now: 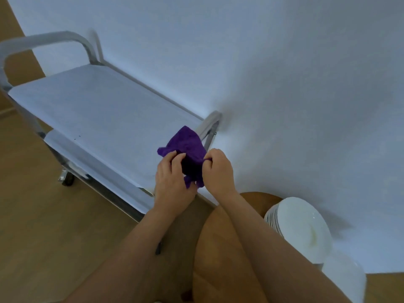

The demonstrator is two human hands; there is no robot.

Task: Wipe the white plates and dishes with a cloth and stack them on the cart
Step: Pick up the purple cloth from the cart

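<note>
A purple cloth [185,147] is held up between both hands, above the near right corner of the cart. My left hand [170,182] grips its left side with curled fingers. My right hand [218,169] pinches its right edge. A stack of white plates [299,224] stands at the lower right on a round wooden surface. The metal cart [43,38] has a top shelf [98,110] covered with white paper, and nothing lies on it.
A lower cart shelf [72,154], also paper-covered, shows beneath the top one, with a caster wheel [66,179] on the wooden floor. A white wall [284,84] runs behind the cart and the plates. A second white object [343,281] sits at the bottom right.
</note>
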